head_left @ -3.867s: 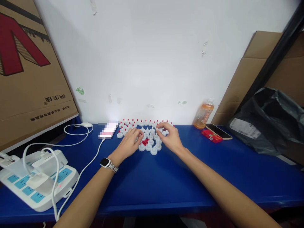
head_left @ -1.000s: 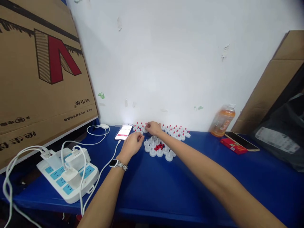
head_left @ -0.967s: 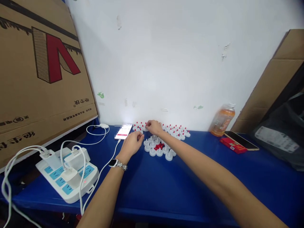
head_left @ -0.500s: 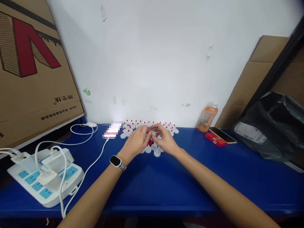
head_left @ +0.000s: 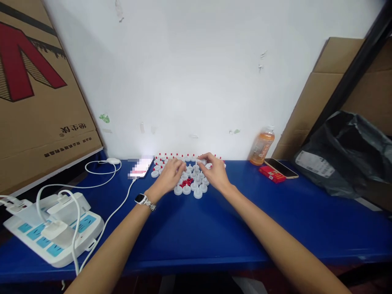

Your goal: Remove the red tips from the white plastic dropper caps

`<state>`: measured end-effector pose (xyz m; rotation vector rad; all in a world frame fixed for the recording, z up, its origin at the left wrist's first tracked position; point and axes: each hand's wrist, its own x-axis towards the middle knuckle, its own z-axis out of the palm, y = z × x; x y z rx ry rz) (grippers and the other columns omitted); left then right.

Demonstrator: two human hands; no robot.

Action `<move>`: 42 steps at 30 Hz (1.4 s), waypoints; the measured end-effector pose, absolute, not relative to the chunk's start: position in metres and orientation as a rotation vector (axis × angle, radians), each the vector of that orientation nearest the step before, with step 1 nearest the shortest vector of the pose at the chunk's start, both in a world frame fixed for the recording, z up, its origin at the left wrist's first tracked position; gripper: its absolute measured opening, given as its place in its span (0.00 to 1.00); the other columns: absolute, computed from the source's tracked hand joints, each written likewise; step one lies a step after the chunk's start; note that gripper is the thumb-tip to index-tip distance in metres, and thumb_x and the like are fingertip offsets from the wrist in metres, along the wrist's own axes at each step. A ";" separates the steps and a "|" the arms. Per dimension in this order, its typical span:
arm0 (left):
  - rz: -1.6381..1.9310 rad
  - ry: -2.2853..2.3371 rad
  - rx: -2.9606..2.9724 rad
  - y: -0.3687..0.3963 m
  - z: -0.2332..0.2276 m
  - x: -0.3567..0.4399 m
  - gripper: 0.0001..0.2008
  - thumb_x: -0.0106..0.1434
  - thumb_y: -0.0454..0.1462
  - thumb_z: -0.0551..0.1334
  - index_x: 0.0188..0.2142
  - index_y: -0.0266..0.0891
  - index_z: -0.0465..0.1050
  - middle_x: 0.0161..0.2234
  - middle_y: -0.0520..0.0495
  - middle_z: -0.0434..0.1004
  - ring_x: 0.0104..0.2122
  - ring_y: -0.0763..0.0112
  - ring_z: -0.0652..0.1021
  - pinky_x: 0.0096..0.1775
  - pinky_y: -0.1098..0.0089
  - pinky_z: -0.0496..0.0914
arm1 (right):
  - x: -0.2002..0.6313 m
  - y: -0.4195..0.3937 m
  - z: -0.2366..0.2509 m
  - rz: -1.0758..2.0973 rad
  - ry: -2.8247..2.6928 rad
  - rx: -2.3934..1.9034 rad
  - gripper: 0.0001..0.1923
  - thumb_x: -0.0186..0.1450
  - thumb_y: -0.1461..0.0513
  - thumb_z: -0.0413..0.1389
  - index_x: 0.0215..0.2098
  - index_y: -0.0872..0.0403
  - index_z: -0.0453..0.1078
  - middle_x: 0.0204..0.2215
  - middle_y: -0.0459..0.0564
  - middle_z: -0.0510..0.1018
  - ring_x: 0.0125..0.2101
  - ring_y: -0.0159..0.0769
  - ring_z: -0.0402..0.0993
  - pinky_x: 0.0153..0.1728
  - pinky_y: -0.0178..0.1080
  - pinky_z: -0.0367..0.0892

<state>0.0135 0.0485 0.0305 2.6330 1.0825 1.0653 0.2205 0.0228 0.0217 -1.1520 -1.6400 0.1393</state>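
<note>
We cannot read the blurred screen of the white phone (head_left: 140, 167); our left hand (head_left: 169, 176) hides several small white plastic caps (head_left: 196, 188) beneath it.

hands: right hand (head_left: 214, 173) back from far-left row to right of small white plastic caps (head_left: 191, 183) | left hand (head_left: 169, 176) now apart | half second ago: fingertips met

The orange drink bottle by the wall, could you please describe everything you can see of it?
The orange drink bottle is clear plastic with a pale cap and a printed label, filled nearly to the neck with orange liquid. It stands on the blue table close to the white wall, leaning slightly in this view. Neither hand touches it; a red box lies just beside it.
</note>
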 end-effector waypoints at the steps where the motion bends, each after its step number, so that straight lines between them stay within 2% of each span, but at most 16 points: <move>1: 0.959 1.060 2.690 0.050 0.026 0.013 0.19 0.73 0.45 0.46 0.36 0.40 0.71 0.35 0.46 0.69 0.39 0.63 0.70 0.44 0.62 0.65 | 0.219 0.024 0.020 0.176 -1.643 -1.147 0.07 0.63 0.62 0.55 0.40 0.51 0.72 0.39 0.47 0.80 0.40 0.38 0.75 0.45 0.42 0.67; 5: 0.813 1.062 2.716 0.049 0.015 0.010 0.21 0.73 0.46 0.46 0.41 0.42 0.75 0.36 0.46 0.69 0.39 0.62 0.70 0.45 0.61 0.65 | 0.214 0.025 0.015 0.148 -1.677 -1.173 0.04 0.61 0.61 0.58 0.35 0.51 0.74 0.41 0.50 0.76 0.46 0.41 0.71 0.48 0.43 0.65; 10: 0.996 1.142 2.551 0.046 0.024 -0.013 0.20 0.73 0.43 0.46 0.39 0.42 0.76 0.37 0.46 0.72 0.42 0.63 0.72 0.47 0.61 0.65 | 0.215 0.032 0.018 0.266 -1.748 -1.257 0.06 0.61 0.60 0.58 0.34 0.53 0.76 0.28 0.47 0.75 0.30 0.35 0.70 0.35 0.38 0.66; 12: 1.046 1.203 2.512 0.047 0.027 -0.024 0.19 0.72 0.43 0.47 0.37 0.42 0.75 0.37 0.47 0.74 0.42 0.63 0.72 0.47 0.62 0.65 | 0.209 0.042 0.021 0.348 -1.787 -1.233 0.06 0.61 0.61 0.57 0.34 0.54 0.75 0.26 0.46 0.76 0.28 0.33 0.71 0.33 0.36 0.65; 16: 1.061 1.364 2.450 0.051 0.028 -0.038 0.18 0.71 0.43 0.49 0.35 0.42 0.76 0.36 0.46 0.76 0.42 0.61 0.73 0.45 0.62 0.66 | 0.184 0.078 0.027 0.342 -1.908 -1.257 0.06 0.62 0.62 0.56 0.34 0.55 0.76 0.29 0.48 0.80 0.31 0.33 0.74 0.34 0.34 0.65; 19: 1.013 1.455 2.434 0.056 0.025 -0.044 0.18 0.70 0.43 0.49 0.35 0.42 0.76 0.36 0.46 0.76 0.41 0.61 0.74 0.44 0.63 0.66 | 0.163 0.106 0.028 0.224 -2.093 -1.389 0.09 0.63 0.61 0.55 0.37 0.54 0.76 0.33 0.48 0.82 0.34 0.34 0.75 0.35 0.34 0.64; 21: 0.964 1.510 2.442 0.059 0.022 -0.048 0.18 0.69 0.43 0.49 0.34 0.42 0.76 0.36 0.46 0.76 0.40 0.61 0.74 0.43 0.63 0.67 | 0.152 0.119 0.027 0.116 -2.215 -1.486 0.10 0.63 0.61 0.54 0.37 0.53 0.77 0.35 0.49 0.82 0.36 0.36 0.76 0.39 0.36 0.63; 26: 0.918 1.693 2.441 0.064 0.018 -0.059 0.15 0.68 0.42 0.51 0.32 0.41 0.73 0.35 0.45 0.76 0.40 0.60 0.74 0.42 0.63 0.67 | 0.144 0.128 0.024 0.042 -2.355 -1.541 0.06 0.59 0.62 0.57 0.29 0.52 0.77 0.33 0.50 0.82 0.41 0.42 0.74 0.48 0.43 0.58; 28: 0.934 1.762 2.414 0.065 0.018 -0.062 0.13 0.67 0.42 0.53 0.32 0.41 0.73 0.35 0.44 0.76 0.39 0.60 0.75 0.40 0.64 0.67 | 0.143 0.129 0.024 0.026 -2.364 -1.560 0.06 0.59 0.61 0.58 0.30 0.52 0.78 0.34 0.51 0.82 0.42 0.44 0.73 0.50 0.45 0.57; 32: 1.055 1.917 2.295 0.064 0.016 -0.067 0.11 0.66 0.40 0.54 0.31 0.41 0.72 0.33 0.42 0.77 0.34 0.59 0.75 0.34 0.64 0.67 | 0.128 0.127 0.027 -0.004 -2.309 -1.552 0.10 0.59 0.55 0.59 0.36 0.50 0.78 0.36 0.52 0.81 0.45 0.48 0.70 0.50 0.48 0.57; 36: 1.147 1.971 2.245 0.062 0.014 -0.070 0.10 0.64 0.37 0.55 0.28 0.41 0.72 0.30 0.43 0.76 0.32 0.60 0.75 0.33 0.65 0.68 | 0.102 0.122 0.023 0.020 -2.353 -1.484 0.14 0.57 0.50 0.61 0.33 0.50 0.78 0.35 0.53 0.80 0.45 0.49 0.70 0.49 0.49 0.57; 42: 1.084 1.953 2.205 0.059 0.019 -0.068 0.09 0.66 0.38 0.55 0.32 0.40 0.72 0.34 0.41 0.77 0.36 0.57 0.75 0.38 0.61 0.68 | 0.094 0.114 0.021 0.133 -2.278 -1.447 0.07 0.60 0.58 0.59 0.33 0.52 0.77 0.34 0.50 0.80 0.43 0.43 0.72 0.49 0.47 0.58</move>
